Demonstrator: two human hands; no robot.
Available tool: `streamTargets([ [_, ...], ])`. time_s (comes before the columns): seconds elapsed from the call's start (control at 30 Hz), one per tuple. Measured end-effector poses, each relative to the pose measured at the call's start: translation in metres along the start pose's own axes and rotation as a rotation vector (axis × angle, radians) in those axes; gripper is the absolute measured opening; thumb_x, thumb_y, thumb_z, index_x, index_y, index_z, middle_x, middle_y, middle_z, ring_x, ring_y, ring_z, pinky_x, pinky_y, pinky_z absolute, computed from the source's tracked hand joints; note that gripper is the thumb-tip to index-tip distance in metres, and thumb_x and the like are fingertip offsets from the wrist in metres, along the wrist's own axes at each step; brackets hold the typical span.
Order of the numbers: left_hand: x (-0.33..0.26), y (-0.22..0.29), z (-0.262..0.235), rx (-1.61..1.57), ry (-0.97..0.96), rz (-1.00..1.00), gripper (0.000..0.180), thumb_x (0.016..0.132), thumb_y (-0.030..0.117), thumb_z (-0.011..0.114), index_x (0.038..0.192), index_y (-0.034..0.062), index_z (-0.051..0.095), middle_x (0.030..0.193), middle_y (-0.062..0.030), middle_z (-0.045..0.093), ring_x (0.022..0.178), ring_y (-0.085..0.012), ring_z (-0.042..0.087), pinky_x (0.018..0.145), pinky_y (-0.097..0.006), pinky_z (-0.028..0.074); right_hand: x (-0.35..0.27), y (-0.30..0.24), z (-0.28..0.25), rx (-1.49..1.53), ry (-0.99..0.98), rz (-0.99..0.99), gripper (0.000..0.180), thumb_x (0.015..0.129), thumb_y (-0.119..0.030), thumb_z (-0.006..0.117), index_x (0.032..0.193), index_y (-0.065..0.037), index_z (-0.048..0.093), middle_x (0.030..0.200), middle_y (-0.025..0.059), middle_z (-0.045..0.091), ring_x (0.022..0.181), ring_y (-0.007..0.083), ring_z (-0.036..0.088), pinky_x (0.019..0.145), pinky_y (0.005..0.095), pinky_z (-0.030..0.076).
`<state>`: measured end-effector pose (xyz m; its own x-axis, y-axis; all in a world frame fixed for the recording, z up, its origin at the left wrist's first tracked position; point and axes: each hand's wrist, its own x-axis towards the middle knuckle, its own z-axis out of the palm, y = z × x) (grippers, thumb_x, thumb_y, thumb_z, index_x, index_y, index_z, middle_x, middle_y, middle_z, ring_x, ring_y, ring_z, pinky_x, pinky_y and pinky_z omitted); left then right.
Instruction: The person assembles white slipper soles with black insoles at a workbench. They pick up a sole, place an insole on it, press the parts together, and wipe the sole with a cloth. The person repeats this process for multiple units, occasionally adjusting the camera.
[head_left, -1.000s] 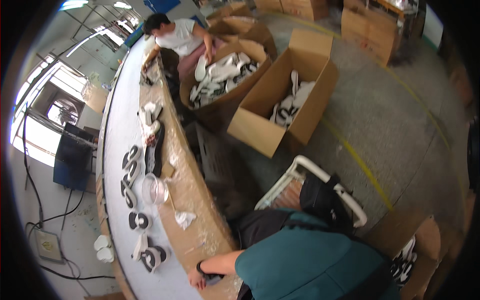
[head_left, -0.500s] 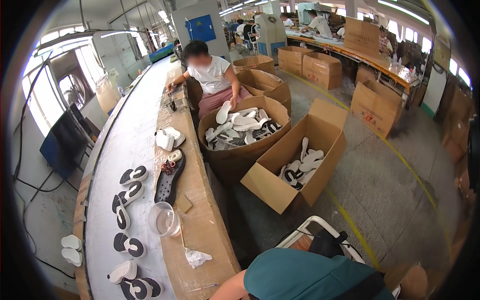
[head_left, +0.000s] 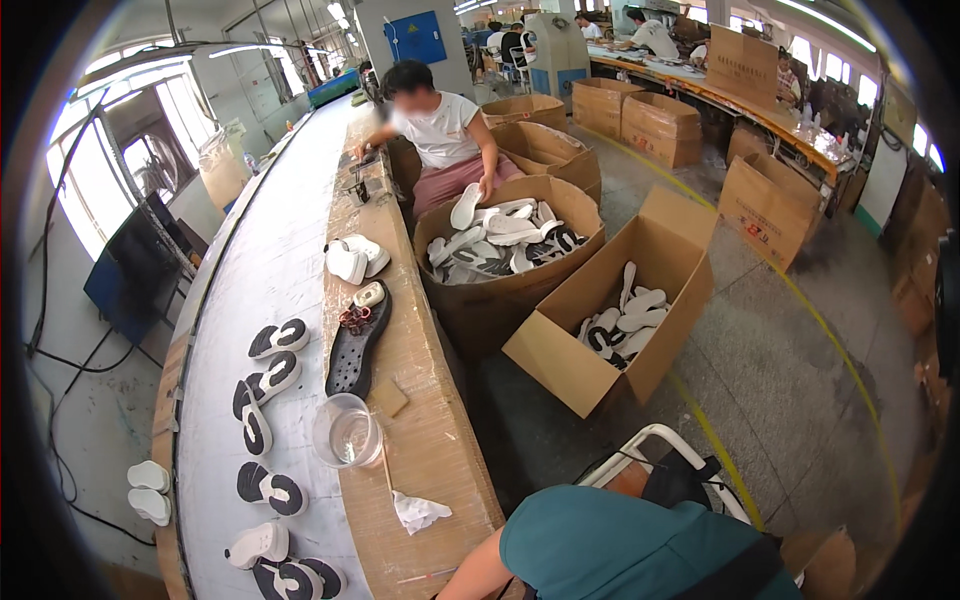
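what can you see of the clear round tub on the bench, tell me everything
The clear tub is round, see-through and colourless, with thin walls that look like plastic and a circular rim. It stands upright, apparently uncovered, where the white surface meets the brown strip of the bench. The black sole ends right behind it and a thin stick lies beside it; contact with either is unclear. So is whether it holds liquid.

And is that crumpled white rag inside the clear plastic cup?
No, the crumpled white rag lies on the brown tabletop, outside the clear plastic cup.
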<state>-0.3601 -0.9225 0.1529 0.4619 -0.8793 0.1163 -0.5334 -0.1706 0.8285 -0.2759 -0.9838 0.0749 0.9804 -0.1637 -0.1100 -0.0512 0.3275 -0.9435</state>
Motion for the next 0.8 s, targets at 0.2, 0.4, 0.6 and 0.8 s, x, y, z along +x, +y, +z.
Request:
streamTargets([
  [0.2, -0.003, 0.002, -0.002, -0.005, 0.006, -0.002, 0.02, 0.081, 0.016, 0.057, 0.091, -0.0016, 0.054, 0.083, -0.014, 0.057, 0.072, -0.0213, 0.053, 0.07, -0.028, 0.041, 0.002, -0.001, -0.001, -0.021, -0.004, -0.024, 0.03, 0.081, -0.016, 0.055, 0.108, -0.004, 0.054, 0.087, 0.012, 0.06, 0.073, 0.0211, 0.061, 0.058, 0.0329, 0.051],
  [0.4, -0.003, -0.001, -0.007, 0.001, 0.025, -0.023, 0.021, 0.081, 0.016, 0.057, 0.092, -0.0019, 0.054, 0.085, -0.0146, 0.057, 0.074, -0.0221, 0.054, 0.071, -0.028, 0.041, -0.025, -0.028, 0.009, -0.028, 0.005, 0.024, 0.029, 0.082, -0.018, 0.054, 0.107, -0.005, 0.054, 0.091, 0.0125, 0.059, 0.076, 0.0213, 0.06, 0.06, 0.0338, 0.051],
  [0.6, -0.004, 0.001, -0.008, 0.003, 0.03, -0.033, 0.022, 0.081, 0.016, 0.057, 0.094, -0.0022, 0.054, 0.087, -0.0152, 0.057, 0.075, -0.0229, 0.054, 0.073, -0.029, 0.041, -0.006, -0.004, -0.001, 0.035, -0.024, 0.03, 0.027, 0.082, -0.018, 0.054, 0.106, -0.005, 0.054, 0.09, 0.0124, 0.059, 0.075, 0.0224, 0.06, 0.06, 0.0342, 0.051],
  [0.8, -0.005, 0.0, -0.012, 0.011, 0.044, -0.046, 0.024, 0.081, 0.016, 0.057, 0.095, -0.0026, 0.054, 0.088, -0.0158, 0.057, 0.076, -0.0237, 0.054, 0.074, -0.029, 0.041, -0.006, -0.006, 0.001, 0.023, 0.007, 0.013, 0.028, 0.081, -0.017, 0.054, 0.106, -0.005, 0.054, 0.086, 0.0122, 0.06, 0.072, 0.0223, 0.06, 0.058, 0.0338, 0.051],
])
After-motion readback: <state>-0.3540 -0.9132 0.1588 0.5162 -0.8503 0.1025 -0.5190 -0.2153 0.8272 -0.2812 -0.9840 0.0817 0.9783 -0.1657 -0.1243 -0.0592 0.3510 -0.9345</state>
